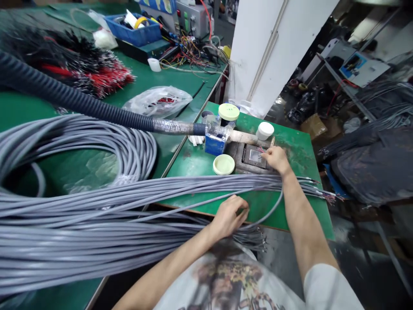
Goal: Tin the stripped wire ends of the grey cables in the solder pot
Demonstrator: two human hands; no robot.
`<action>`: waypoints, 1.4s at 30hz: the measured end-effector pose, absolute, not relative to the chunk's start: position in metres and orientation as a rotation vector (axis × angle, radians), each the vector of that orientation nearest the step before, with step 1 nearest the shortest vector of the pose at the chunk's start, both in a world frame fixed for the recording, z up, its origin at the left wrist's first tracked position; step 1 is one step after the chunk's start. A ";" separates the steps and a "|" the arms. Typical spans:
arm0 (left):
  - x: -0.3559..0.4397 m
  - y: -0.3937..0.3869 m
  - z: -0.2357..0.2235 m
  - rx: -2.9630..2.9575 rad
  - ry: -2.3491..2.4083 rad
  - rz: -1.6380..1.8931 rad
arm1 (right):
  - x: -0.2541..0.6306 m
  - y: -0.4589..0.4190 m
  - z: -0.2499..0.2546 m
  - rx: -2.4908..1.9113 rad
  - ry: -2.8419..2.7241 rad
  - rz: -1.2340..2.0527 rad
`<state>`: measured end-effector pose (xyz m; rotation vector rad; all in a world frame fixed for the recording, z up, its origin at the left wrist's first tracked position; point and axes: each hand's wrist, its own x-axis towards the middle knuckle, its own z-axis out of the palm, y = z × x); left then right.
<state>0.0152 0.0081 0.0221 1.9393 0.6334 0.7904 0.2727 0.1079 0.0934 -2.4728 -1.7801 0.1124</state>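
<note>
The person's right hand [276, 159] is nearly closed, its fingertips pinched around the end of a thin grey sheathed cable [269, 200], from which fine coloured wires [260, 150] fan out just above a dark grey metal fixture [240, 157] with a square recess. The left hand [229, 216] is half curled on a large bundle of long grey cables [97, 224] at the near edge of a green-topped workbench [190, 165]; whether it grips them cannot be told. The bundle runs across the bench, its stripped ends sticking out past both hands. Around the fixture stand a round pale green lid [223, 164], a white-capped jar [265, 131], and a small blue box [214, 144] joined to a black corrugated hose [80, 107]. On the neighbouring green bench, to the left, lie a thick coil of grey cable [80, 146], a clear plastic bag [158, 101], and a mass of red and black wires [71, 64].
</note>
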 end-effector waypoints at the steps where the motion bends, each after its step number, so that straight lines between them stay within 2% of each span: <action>1: 0.015 0.008 0.022 1.941 0.634 0.790 | 0.275 0.109 0.088 -2.493 -1.760 0.113; 17: 0.016 0.008 0.025 1.940 0.653 0.797 | 0.279 0.120 0.066 -2.561 -1.644 0.165; 26: 0.015 0.007 0.027 1.910 0.667 0.795 | 0.273 0.071 0.106 -2.142 -1.656 0.269; 30: 0.021 0.007 0.031 1.626 0.704 0.767 | 0.249 0.015 0.122 -1.929 -1.583 0.377; 35: 0.050 0.000 0.040 0.947 0.570 0.699 | 0.198 -0.029 0.109 -1.615 -1.281 0.561; 39: 0.066 -0.008 0.044 0.787 0.476 0.758 | 0.177 -0.045 0.106 -1.559 -1.238 0.640; 42: 0.067 -0.011 0.047 0.783 0.487 0.757 | 0.181 -0.057 0.121 -1.675 -1.357 0.543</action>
